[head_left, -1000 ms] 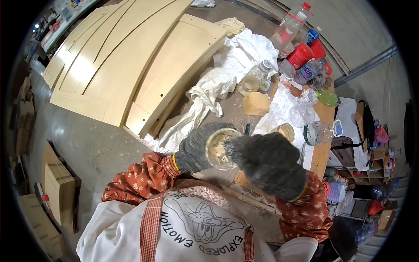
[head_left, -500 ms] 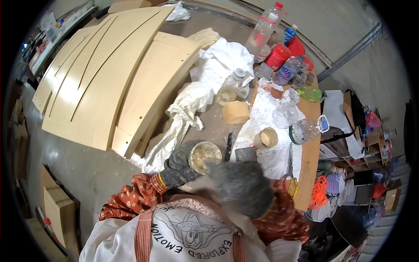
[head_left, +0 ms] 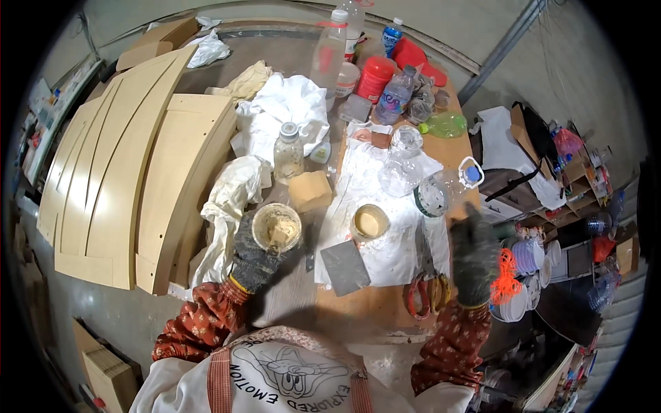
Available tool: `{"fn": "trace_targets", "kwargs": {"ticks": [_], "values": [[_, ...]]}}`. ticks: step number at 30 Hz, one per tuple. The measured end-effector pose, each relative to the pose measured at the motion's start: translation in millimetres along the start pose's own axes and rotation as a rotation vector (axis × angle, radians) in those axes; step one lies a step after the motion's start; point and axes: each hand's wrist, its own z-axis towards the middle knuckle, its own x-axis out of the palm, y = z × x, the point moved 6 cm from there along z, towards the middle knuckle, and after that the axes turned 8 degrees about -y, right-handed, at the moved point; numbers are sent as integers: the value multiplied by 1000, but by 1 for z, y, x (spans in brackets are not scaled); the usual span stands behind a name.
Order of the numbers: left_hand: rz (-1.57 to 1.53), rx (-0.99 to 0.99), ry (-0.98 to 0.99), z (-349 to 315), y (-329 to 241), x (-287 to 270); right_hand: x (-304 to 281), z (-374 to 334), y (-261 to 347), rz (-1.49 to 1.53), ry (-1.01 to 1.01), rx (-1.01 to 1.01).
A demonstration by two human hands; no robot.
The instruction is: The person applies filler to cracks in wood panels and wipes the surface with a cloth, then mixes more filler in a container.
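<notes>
My left hand [head_left: 253, 267], in a dark grey knit glove, is closed around a round tub [head_left: 277, 208] with beige paste inside. A paste-coloured lump or piece sits in the tub; I cannot make out which. My right hand [head_left: 475, 258], gloved too, is off to the right by the table's edge, its fingers stretched forward and somewhat blurred. It shows nothing in its grasp. Nearest to it are a large clear plastic bottle [head_left: 447, 193] lying on its side and scissors [head_left: 418, 297]. Between the hands lie a grey square sheet [head_left: 345, 267] and a small cup [head_left: 369, 223] of beige paste.
Curved pale wooden panels [head_left: 103, 199] fill the left. Beyond the tub are a beige block [head_left: 309, 191], a capped jar [head_left: 288, 155] and white cloth [head_left: 286, 107]. Bottles and a red container [head_left: 375, 77] crowd the far right. Orange cord [head_left: 506, 277] lies beyond the right edge.
My right hand has moved from over the tub's near side to the far right. My left hand still holds the tub. The whole view has shifted, with the table now farther left.
</notes>
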Motion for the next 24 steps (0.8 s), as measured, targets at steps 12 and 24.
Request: {"fn": "trace_targets", "kwargs": {"ticks": [12,24], "values": [[-30,-53,-25,5,-17,-21,35,84,-30,-15,-251,-185],[-355,-624,71,-26,-28,-53,-22,51,119,519,-56,-498]]}}
